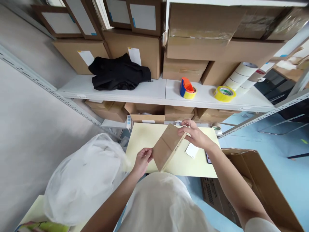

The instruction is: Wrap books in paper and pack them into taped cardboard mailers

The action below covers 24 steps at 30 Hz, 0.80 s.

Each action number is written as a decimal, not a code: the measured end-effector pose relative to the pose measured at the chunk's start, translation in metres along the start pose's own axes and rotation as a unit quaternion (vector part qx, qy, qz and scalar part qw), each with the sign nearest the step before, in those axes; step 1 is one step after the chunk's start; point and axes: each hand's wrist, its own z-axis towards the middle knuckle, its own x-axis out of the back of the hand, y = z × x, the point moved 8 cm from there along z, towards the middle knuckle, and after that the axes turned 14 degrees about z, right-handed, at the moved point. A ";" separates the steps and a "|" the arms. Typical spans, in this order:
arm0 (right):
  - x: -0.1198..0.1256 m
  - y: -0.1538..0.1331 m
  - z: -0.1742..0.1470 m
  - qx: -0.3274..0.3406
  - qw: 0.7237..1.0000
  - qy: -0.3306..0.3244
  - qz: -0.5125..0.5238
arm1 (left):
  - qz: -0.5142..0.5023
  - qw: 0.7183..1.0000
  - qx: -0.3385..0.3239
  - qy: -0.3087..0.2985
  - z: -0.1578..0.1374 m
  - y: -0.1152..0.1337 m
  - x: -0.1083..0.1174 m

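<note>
A small flat cardboard box (166,145), brown with a line of print along one narrow side, is held tilted above the pale yellow tabletop (138,133). My left hand (142,160) pinches its left corner between thumb and fingers. At the upper right edge, my right hand (194,135) grips the box, with some fingertips curled over it. A white card (192,149) lies on the tabletop below my right hand. Part of a phone (208,158) shows beside my right forearm, which partly covers it.
A large open carton (260,180) stands at the right. White plastic sheeting (84,180) bulges at the left. On the shelf (159,91) ahead are black cloth (120,73), a tape dispenser (187,88), a yellow tape roll (224,93) and several cartons (193,48).
</note>
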 end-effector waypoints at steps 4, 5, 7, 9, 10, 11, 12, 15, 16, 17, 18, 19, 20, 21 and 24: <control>-0.005 -0.013 0.017 0.007 0.999 -0.040 0.008 | 0.039 0.995 -0.041 -0.079 0.000 0.021 -0.007; -0.006 -0.014 0.020 0.002 0.999 -0.043 0.007 | 0.053 0.992 -0.066 -0.089 -0.001 0.030 -0.007; -0.009 -0.014 0.026 -0.005 0.999 -0.042 -0.006 | 0.102 0.981 -0.123 -0.109 -0.003 0.050 -0.009; -0.015 -0.016 0.030 -0.004 0.999 -0.046 -0.014 | 0.182 0.961 -0.177 -0.114 -0.006 0.068 -0.012; -0.019 -0.017 0.032 -0.003 0.999 -0.047 -0.014 | 0.225 0.948 -0.199 -0.105 -0.008 0.077 -0.013; -0.022 -0.018 0.034 -0.003 0.999 -0.047 -0.013 | 0.265 0.934 -0.220 -0.091 -0.009 0.084 -0.015; -0.026 -0.019 0.036 -0.003 0.999 -0.045 -0.011 | 0.299 0.921 -0.238 -0.079 -0.011 0.091 -0.017; -0.030 -0.021 0.039 0.000 1.000 -0.016 0.006 | 0.370 0.885 -0.279 -0.043 -0.015 0.102 -0.021; -0.027 -0.020 0.038 -0.003 1.000 0.014 0.010 | 0.380 0.879 -0.286 -0.029 -0.016 0.103 -0.020; -0.021 -0.018 0.035 -0.010 0.998 0.060 0.009 | 0.380 0.879 -0.288 -0.017 -0.016 0.102 -0.018; -0.012 -0.014 0.029 -0.020 0.992 0.122 0.006 | 0.371 0.883 -0.286 -0.010 -0.015 0.100 -0.015; -0.002 -0.010 0.019 -0.034 0.980 0.198 0.002 | 0.353 0.892 -0.282 -0.010 -0.014 0.097 -0.012; 0.007 -0.004 0.006 -0.050 0.960 0.274 0.004 | 0.330 0.903 -0.274 -0.018 -0.012 0.094 -0.010; 0.011 0.002 -0.009 -0.066 0.940 0.335 0.018 | 0.305 0.915 -0.264 -0.031 -0.010 0.090 -0.008; -0.014 0.026 -0.038 -0.118 0.921 0.346 0.134 | 0.231 0.945 -0.224 -0.059 -0.002 0.081 -0.003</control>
